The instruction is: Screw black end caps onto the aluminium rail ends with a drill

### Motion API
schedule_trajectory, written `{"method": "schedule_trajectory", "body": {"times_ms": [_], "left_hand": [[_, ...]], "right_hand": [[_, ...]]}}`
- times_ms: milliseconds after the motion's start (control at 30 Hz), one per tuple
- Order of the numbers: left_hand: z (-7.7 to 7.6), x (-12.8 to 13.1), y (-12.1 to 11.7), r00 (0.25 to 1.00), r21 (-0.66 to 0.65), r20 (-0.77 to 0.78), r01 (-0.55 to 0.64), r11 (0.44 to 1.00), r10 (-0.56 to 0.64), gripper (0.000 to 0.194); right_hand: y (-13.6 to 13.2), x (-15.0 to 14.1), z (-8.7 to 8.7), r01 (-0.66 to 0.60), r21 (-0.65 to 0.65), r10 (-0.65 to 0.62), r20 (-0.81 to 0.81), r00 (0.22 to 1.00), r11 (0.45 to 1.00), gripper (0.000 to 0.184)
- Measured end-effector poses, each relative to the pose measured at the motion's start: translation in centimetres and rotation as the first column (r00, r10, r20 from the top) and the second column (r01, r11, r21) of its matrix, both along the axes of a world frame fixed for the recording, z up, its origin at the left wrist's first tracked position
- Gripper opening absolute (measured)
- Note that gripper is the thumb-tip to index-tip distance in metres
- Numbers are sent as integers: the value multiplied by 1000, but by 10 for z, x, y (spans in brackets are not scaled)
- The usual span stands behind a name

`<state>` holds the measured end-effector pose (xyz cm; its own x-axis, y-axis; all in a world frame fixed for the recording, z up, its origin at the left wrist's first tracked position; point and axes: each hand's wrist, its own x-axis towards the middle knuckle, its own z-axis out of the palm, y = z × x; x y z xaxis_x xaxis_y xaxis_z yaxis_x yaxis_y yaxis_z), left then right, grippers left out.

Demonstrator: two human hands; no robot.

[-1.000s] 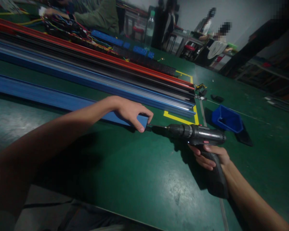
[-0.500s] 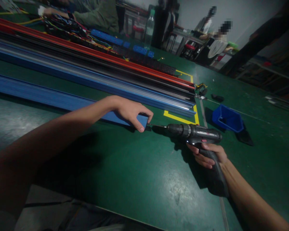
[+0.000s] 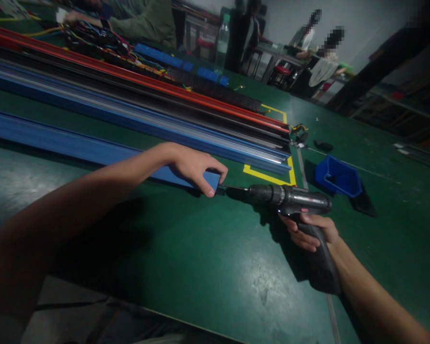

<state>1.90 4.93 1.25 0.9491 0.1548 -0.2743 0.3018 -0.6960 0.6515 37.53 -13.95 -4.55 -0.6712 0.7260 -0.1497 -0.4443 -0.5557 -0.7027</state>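
Note:
My left hand [image 3: 197, 167] is closed over the right end of a long blue profile bar [image 3: 75, 145], thumb on the near side and fingers on the far side. The bar lies on the green table [image 3: 215, 258]. In my right hand [image 3: 315, 231] is a black cordless drill [image 3: 290, 198], held by its handle and pointing left. Its long thin bit [image 3: 236, 187] reaches the bar's end, close to my left fingertips. What the tip touches there is too small to make out.
Behind lie more long profiles, blue [image 3: 200, 138], black and red [image 3: 186, 87]. A blue bin [image 3: 338, 177] stands to the right. Farther back are a wire bundle [image 3: 96, 40], a plastic bottle [image 3: 222, 43] and a co-worker's sleeve [image 3: 143, 21]. Other people are in the background.
Almost nothing differs. Both hands, the drill and the bar stay in nearly the same place; people in the background have shifted slightly.

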Motion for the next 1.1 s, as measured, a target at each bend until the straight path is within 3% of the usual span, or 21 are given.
{"method": "schedule_trajectory", "body": {"times_ms": [567,733,1100], "left_hand": [[1,0,0,1000,-18,5,-8,1000,8,45],[1,0,0,1000,-9,3,-1,1000,1,46],[2,-2,0,1000,-21,-9,-2,1000,1,47]], "right_hand": [[0,0,-1,65,-33,-64,35,997,997,16],[2,0,0,35,-12,-34,51,998,999,22],[1,6,9,78,-66,-57,270,961,995,37]]}}
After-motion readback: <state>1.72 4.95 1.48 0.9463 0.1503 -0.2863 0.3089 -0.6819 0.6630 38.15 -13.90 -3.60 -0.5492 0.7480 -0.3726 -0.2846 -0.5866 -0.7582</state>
